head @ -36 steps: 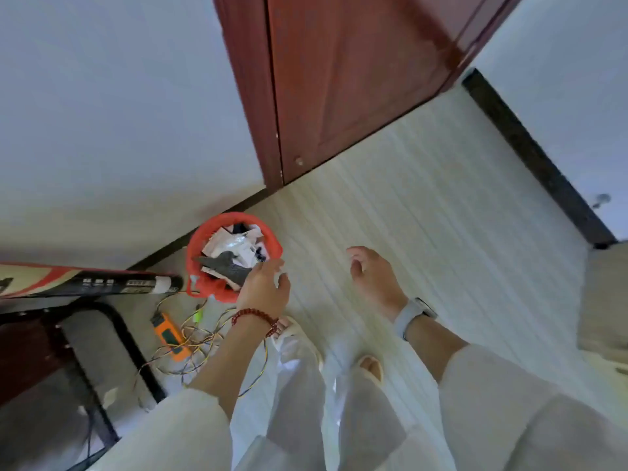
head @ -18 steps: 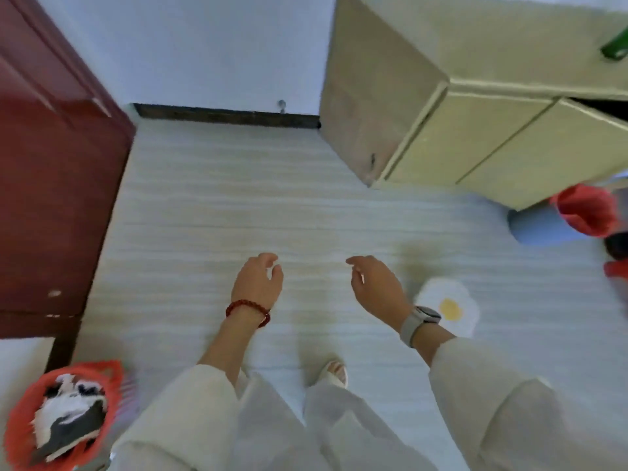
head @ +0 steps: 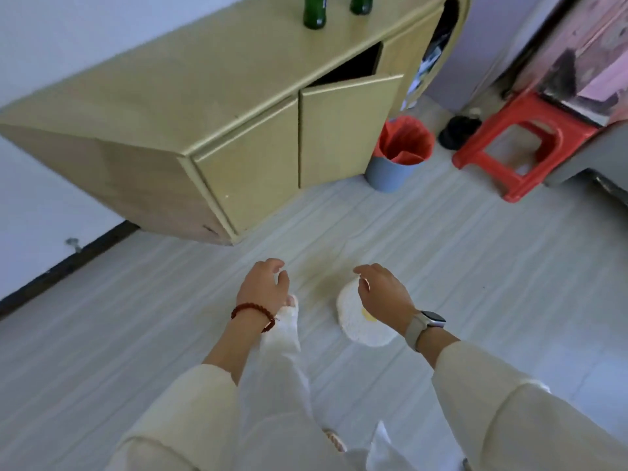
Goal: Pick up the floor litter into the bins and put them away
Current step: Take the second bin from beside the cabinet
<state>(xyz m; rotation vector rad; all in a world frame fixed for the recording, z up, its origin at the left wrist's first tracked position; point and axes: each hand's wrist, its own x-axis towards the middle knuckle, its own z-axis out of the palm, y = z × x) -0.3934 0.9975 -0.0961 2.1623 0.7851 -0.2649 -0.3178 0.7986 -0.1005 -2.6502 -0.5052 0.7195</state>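
Left hand: the left hand [head: 263,287] is held out over the pale floor [head: 136,334], palm down, fingers loosely curled and apart; nothing is gripped. A dark red bead bracelet [head: 253,314] is worn on the wrist.
Right hand: the right hand [head: 382,292] is held out beside it, fingers relaxed and slightly bent; nothing is held. Whether the fingertips touch the litter under them cannot be told. A smartwatch [head: 424,326] with a pale strap is worn on the wrist.
Floor litter: a round white piece with a yellow centre [head: 360,322] lies flat on the floor, partly hidden by the right hand, just beside the person's forward foot [head: 289,304].
Bin: a grey bin [head: 396,164] lined with a red bag [head: 406,139] stands upright on the floor, close against the right end of the cabinet's front, well apart from both hands. Its contents cannot be made out.
Cabinet: a light wooden cabinet [head: 238,107] stands against the wall; its right-hand door [head: 343,130] is seen ajar, the left-hand door closed. Two green bottles [head: 314,11] stand on its top.
Stool: a red plastic stool [head: 523,141] stands to the right of the bin, with a dark object [head: 457,129] on the floor between them.
Clothing: cream sleeves and pale trousers are seen at the bottom edge.
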